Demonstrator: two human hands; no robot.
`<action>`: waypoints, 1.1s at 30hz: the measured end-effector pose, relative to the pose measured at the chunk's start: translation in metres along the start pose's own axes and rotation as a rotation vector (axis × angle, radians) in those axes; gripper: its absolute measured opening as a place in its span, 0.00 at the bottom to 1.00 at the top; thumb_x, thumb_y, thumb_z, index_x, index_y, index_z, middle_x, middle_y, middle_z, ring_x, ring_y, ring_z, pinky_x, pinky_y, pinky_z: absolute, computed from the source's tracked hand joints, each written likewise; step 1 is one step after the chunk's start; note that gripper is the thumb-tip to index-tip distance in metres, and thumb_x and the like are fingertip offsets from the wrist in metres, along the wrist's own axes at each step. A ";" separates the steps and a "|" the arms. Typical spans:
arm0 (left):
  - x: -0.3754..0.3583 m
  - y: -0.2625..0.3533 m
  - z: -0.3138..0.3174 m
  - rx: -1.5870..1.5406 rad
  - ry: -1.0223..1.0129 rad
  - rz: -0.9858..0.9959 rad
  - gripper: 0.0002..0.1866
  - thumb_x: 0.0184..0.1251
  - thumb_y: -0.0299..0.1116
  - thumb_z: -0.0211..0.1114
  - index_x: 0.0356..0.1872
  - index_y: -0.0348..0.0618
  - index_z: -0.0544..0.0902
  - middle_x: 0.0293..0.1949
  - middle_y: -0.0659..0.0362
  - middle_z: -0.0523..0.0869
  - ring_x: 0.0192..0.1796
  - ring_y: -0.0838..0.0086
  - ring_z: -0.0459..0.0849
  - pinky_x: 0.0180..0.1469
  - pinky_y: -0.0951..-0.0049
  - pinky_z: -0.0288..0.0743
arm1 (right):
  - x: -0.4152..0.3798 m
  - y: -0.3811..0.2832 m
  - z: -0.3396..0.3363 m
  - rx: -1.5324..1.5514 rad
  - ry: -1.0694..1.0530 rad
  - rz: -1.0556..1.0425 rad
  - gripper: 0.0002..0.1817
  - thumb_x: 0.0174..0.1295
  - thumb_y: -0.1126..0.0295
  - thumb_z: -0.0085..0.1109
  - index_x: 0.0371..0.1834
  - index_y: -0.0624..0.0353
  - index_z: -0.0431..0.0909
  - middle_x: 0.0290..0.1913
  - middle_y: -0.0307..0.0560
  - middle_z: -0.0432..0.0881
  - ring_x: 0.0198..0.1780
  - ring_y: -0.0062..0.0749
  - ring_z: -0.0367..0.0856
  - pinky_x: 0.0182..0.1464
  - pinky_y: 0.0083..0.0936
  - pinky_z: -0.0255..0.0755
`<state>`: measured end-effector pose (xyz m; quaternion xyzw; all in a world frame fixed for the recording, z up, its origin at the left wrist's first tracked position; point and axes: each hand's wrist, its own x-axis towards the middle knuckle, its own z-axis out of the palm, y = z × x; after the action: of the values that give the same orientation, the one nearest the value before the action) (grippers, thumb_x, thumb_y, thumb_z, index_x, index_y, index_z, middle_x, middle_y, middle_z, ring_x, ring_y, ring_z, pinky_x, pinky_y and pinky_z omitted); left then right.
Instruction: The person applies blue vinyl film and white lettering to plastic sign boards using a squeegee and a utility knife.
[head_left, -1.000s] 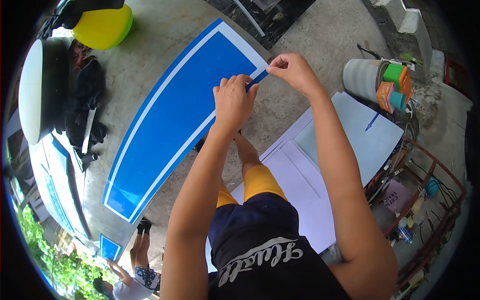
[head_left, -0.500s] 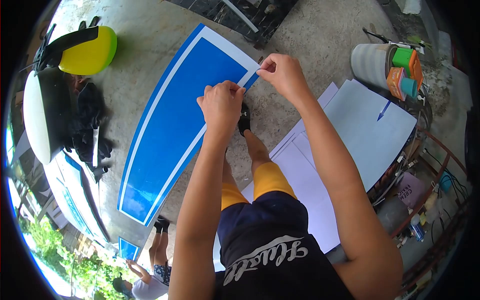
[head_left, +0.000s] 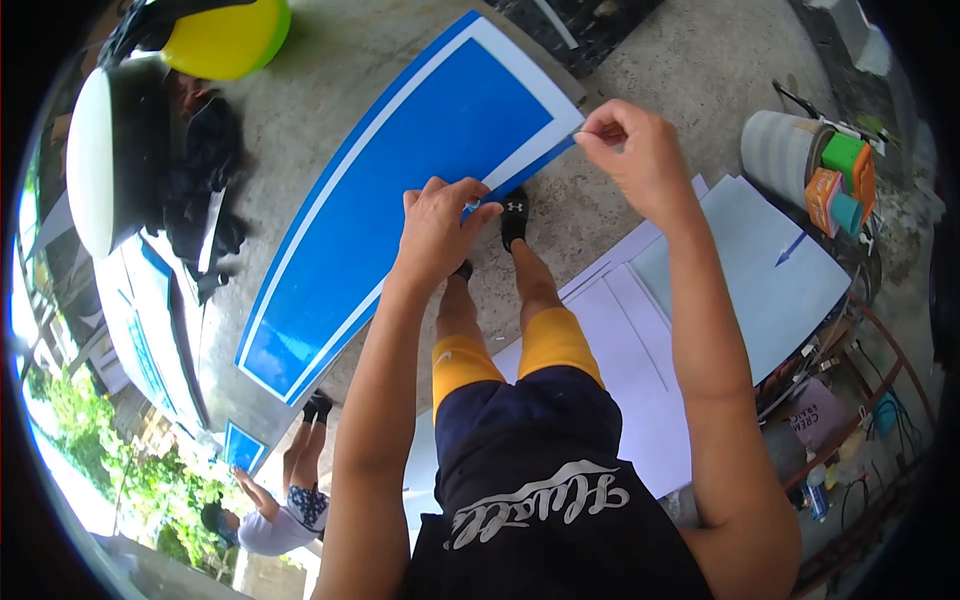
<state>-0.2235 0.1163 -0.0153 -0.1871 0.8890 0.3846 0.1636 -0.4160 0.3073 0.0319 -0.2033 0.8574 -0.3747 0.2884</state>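
The grey counter (head_left: 345, 75) is in front of the hands, and rough floor (head_left: 470, 320) shows below it. Past the left hand there is a round yellow thing (head_left: 232, 38), with a pile of black cloth (head_left: 205, 165) near it. Farther to that side, another person (head_left: 270, 525) has a hand at a small blue board (head_left: 241, 447). Out to the right of the right hand are a striped bucket (head_left: 783, 157) and a green box (head_left: 843, 153). Big pale sheets (head_left: 620, 345) lie below the right hand.

The big blue board (head_left: 390, 180) with white stripes lies on the counter, under and in front of the left hand. The right hand (head_left: 642, 160) pinches the board's corner. The left hand (head_left: 435, 232) is at the near edge, thumb and finger narrow; I cannot tell if it holds anything.
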 end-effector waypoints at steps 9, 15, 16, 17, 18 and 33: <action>-0.119 -0.103 -0.030 0.043 -0.055 -0.027 0.12 0.73 0.43 0.74 0.49 0.49 0.91 0.46 0.62 0.93 0.52 0.66 0.80 0.58 0.63 0.65 | -0.019 -0.048 -0.018 -0.010 -0.008 -0.143 0.05 0.69 0.79 0.70 0.41 0.62 0.82 0.38 0.38 0.84 0.44 0.22 0.82 0.55 0.23 0.77; -0.187 -0.156 -0.045 0.001 -0.122 -0.131 0.10 0.74 0.42 0.72 0.50 0.53 0.90 0.49 0.66 0.92 0.54 0.66 0.80 0.59 0.61 0.64 | -0.012 -0.046 -0.022 -0.028 -0.087 -0.145 0.05 0.72 0.80 0.66 0.43 0.62 0.79 0.44 0.38 0.82 0.48 0.20 0.80 0.58 0.20 0.74; -0.195 -0.161 -0.047 0.009 -0.131 -0.129 0.10 0.74 0.42 0.72 0.50 0.53 0.90 0.50 0.67 0.92 0.54 0.67 0.80 0.59 0.61 0.64 | -0.012 -0.047 -0.021 -0.019 -0.093 -0.167 0.05 0.72 0.81 0.66 0.43 0.62 0.79 0.45 0.38 0.82 0.49 0.20 0.80 0.59 0.20 0.73; -0.201 -0.164 -0.046 0.016 -0.125 -0.111 0.10 0.75 0.41 0.72 0.51 0.54 0.90 0.50 0.68 0.91 0.54 0.67 0.79 0.59 0.61 0.64 | -0.016 -0.049 -0.020 -0.010 -0.100 -0.184 0.05 0.72 0.81 0.66 0.43 0.62 0.78 0.46 0.39 0.82 0.49 0.20 0.80 0.59 0.20 0.73; -0.203 -0.164 -0.045 0.022 -0.121 -0.092 0.10 0.75 0.41 0.72 0.51 0.54 0.89 0.50 0.68 0.91 0.55 0.67 0.79 0.59 0.60 0.64 | -0.019 -0.052 -0.023 -0.036 -0.089 -0.211 0.05 0.72 0.82 0.65 0.44 0.62 0.78 0.47 0.40 0.82 0.50 0.21 0.80 0.60 0.20 0.73; -0.218 -0.193 -0.033 -0.036 0.014 0.007 0.12 0.72 0.44 0.73 0.51 0.55 0.91 0.47 0.66 0.92 0.55 0.67 0.82 0.56 0.61 0.66 | -0.081 -0.112 -0.093 -0.319 0.118 -0.472 0.14 0.77 0.83 0.60 0.63 0.67 0.78 0.58 0.52 0.85 0.63 0.31 0.83 0.70 0.29 0.74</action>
<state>0.0515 0.0150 -0.0190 -0.1896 0.8837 0.3998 0.1524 -0.4006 0.3311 0.1959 -0.4178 0.8497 -0.3030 0.1075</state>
